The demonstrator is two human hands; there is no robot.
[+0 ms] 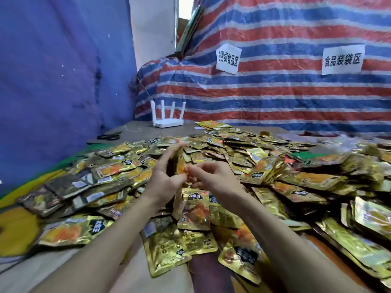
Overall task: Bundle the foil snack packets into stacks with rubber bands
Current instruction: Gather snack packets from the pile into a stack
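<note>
Left hand [165, 176]: raised over the heap, fingers nearly straight along one side of an upright stack of packets [180, 160], thumb on the other side, gripping it.
Right hand [213, 176]: fingers curled, fingertips pinching a small orange thing [186, 170] at the stack's near edge; too blurred to name.
Loose foil packets [275, 166]: heaped across the desk [135, 129], under both forearms.
Far edge: white router [168, 116], black scissors [110, 136].
Behind: striped tarp [275, 92].
</note>
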